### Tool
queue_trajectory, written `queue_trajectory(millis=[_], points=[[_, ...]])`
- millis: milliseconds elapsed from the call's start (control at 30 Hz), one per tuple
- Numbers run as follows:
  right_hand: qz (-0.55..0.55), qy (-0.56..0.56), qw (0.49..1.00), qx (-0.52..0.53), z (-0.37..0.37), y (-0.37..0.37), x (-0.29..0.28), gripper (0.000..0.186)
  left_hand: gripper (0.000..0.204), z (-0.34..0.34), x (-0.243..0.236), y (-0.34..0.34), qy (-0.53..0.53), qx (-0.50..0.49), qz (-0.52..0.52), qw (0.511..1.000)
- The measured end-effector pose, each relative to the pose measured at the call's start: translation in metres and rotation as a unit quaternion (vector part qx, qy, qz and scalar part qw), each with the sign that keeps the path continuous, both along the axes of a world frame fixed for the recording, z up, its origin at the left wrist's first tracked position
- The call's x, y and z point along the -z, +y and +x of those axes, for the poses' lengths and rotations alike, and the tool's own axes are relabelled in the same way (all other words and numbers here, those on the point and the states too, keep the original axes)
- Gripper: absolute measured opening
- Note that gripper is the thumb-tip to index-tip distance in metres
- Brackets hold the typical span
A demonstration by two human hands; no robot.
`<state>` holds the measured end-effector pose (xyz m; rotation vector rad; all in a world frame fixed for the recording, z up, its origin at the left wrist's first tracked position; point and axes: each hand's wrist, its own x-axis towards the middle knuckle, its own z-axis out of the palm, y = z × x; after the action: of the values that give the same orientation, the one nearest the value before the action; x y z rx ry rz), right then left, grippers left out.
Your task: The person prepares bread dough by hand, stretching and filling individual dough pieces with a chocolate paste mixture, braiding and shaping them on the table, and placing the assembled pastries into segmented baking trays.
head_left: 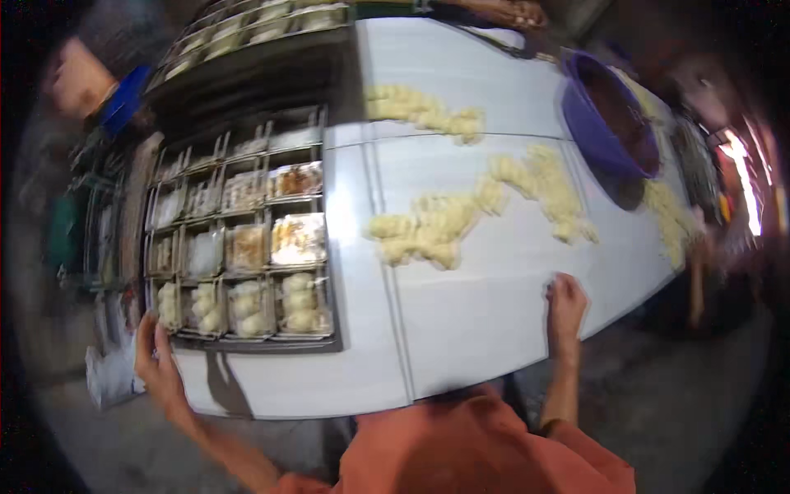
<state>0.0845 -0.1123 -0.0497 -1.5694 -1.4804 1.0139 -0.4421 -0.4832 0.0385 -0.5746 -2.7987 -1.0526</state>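
My left hand (158, 362) is at the near left corner of a dark rack of square metal pans (339, 309), its thumb and fingers stretched out and apart; it seems to touch the corner. Pale round dough balls (300, 303) sit in the rack's nearest row of pans. Farther rows look shiny or brown-stained inside. My right hand (566, 306) is over the right part of the white table (485, 329), fingers curled in. What those fingers hold, if anything, is hidden by blur. Beyond it lie heaps of pale dough pieces (432, 226).
A purple tub (580, 123) stands tilted-looking at the far right, with more dough (666, 218) beside it. Behind the near rack is another filled pan rack (255, 37). Another person's hands (518, 12) show at the far edge. A blue object (125, 100) is at far left.
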Motion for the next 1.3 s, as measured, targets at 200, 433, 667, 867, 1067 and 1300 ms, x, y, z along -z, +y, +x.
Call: queue_trajectory(millis=[200, 433, 667, 867, 1067, 1300], points=[[0.095, -0.109, 0.988, -0.048, 0.037, 0.051, -0.001, 0.02, 0.028, 0.182, -0.002, 0.161, -0.073, 0.222, 0.026, 0.972], [0.172, -0.222, 0.953, -0.113, 0.038, 0.117, -0.006, 0.057, 0.034, 0.341, 0.028, 0.333, -0.182, 0.465, 0.025, 0.866], [0.17, -0.145, 0.964, -0.145, 0.07, 0.126, 0.017, 0.022, 0.036, 0.406, 0.051, 0.417, -0.219, 0.537, 0.039, 0.814], [0.007, 0.151, 0.979, -0.135, 0.096, 0.11, 0.023, 0.017, 0.034, 0.436, 0.071, 0.443, -0.11, 0.565, 0.024, 0.818], [-0.155, 0.43, 0.884, -0.097, 0.108, 0.084, -0.005, 0.026, 0.029, 0.435, 0.088, 0.459, 0.033, 0.595, 0.003, 0.803], [-0.201, 0.411, 0.882, -0.11, 0.08, 0.07, -0.023, 0.045, 0.032, 0.436, 0.055, 0.412, -0.538, 0.481, 0.064, 0.689]])
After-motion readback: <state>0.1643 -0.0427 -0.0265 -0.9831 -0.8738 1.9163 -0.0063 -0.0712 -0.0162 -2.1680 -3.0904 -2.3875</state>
